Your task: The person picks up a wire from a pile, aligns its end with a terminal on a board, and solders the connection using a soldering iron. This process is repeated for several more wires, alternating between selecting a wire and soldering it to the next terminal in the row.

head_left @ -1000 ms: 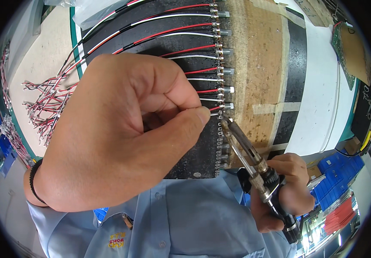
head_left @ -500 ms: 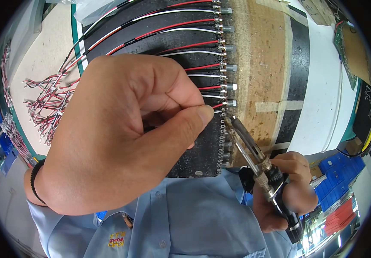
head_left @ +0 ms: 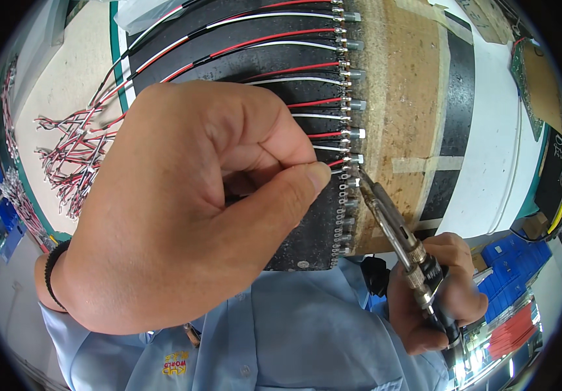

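Note:
My left hand [head_left: 183, 208] is closed in a pinch at the black board's right edge. From its fingertips a short red wire [head_left: 337, 162] runs to the last wired metal terminal; the rest of that wire is hidden behind the hand. A soldering iron [head_left: 392, 225] with a thin metal tube alongside is gripped in my right hand [head_left: 434, 300]. Its tip is beside that terminal, just below the wire end; whether they touch I cannot tell. Bare looped terminals [head_left: 343, 215] continue below along the black board [head_left: 313, 244].
Above, several red and white wire pairs [head_left: 274, 39] run to small terminals in a row. Their twisted far ends [head_left: 76, 163] lie bundled at left. A taped brown board [head_left: 405, 98] adjoins the row. Blue bins [head_left: 515, 264] are at the lower right.
The black board and terminal row have shifted slightly right, and my left fingertips with them. The soldering iron has moved a little right and down, its tip still near the same terminal.

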The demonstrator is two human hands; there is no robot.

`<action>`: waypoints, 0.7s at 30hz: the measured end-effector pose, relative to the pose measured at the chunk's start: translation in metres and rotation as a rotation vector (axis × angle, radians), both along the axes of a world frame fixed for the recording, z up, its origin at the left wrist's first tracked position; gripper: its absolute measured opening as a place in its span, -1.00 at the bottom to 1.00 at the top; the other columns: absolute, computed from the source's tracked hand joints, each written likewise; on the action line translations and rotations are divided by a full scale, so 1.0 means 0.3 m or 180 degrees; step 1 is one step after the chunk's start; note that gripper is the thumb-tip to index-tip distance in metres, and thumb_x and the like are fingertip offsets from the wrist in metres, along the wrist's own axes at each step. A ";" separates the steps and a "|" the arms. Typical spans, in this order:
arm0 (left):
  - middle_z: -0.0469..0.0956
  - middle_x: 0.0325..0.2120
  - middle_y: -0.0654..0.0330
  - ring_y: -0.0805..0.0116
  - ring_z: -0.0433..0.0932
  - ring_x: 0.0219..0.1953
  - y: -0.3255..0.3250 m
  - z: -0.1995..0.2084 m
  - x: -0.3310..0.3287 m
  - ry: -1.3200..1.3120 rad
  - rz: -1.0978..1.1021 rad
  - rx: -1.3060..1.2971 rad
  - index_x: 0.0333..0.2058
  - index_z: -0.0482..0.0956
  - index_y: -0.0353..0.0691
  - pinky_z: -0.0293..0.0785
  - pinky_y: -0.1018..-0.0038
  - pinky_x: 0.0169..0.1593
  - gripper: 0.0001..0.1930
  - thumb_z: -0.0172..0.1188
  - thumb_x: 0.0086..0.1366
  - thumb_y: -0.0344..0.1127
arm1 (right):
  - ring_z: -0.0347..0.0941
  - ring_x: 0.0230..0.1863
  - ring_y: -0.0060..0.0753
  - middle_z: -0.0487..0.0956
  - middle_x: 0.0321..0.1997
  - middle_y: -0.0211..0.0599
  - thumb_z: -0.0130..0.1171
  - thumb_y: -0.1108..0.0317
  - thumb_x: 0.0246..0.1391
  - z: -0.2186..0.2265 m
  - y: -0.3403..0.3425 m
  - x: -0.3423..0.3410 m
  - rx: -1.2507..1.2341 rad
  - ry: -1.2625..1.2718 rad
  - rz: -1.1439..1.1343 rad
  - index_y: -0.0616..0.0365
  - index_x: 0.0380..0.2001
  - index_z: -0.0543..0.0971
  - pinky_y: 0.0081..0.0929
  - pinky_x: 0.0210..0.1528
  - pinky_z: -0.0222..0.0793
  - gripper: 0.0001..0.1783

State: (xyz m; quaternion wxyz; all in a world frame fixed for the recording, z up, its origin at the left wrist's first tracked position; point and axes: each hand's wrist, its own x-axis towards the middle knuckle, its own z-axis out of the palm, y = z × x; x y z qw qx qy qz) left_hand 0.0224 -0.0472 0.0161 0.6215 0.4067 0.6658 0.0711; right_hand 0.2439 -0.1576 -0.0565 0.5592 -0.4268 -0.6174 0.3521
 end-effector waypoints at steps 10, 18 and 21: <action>0.58 -0.58 0.20 0.59 0.54 -0.54 0.015 -0.006 -0.013 -0.0259 -0.0085 -0.0061 -0.39 0.56 -0.39 0.46 0.67 -0.45 -0.91 0.24 0.28 -0.48 | 0.32 -0.63 -0.32 0.48 -0.55 -0.08 0.06 -0.20 0.21 -0.014 0.005 -0.021 0.0101 0.0122 -0.0127 0.13 0.00 0.43 -0.38 -0.56 0.11 -0.40; 0.59 -0.55 0.20 0.59 0.54 -0.53 0.023 -0.026 -0.040 -0.0556 -0.0384 0.0033 -0.37 0.56 -0.41 0.46 0.67 -0.42 -0.95 0.23 0.28 -0.54 | 0.34 -0.66 -0.31 0.46 -0.61 -0.19 0.01 -0.13 0.24 -0.020 0.010 -0.031 0.0366 -0.0081 -0.0095 0.15 -0.05 0.43 -0.36 -0.55 0.11 -0.47; 0.59 -0.54 0.21 0.60 0.53 -0.53 0.019 -0.027 -0.039 -0.0490 -0.0401 0.0043 -0.38 0.56 -0.41 0.46 0.67 -0.42 -0.95 0.23 0.28 -0.56 | 0.37 -0.66 -0.30 0.46 -0.63 -0.22 0.00 -0.12 0.24 -0.022 0.011 -0.031 0.0406 -0.0115 -0.0069 0.14 -0.06 0.43 -0.35 -0.55 0.12 -0.48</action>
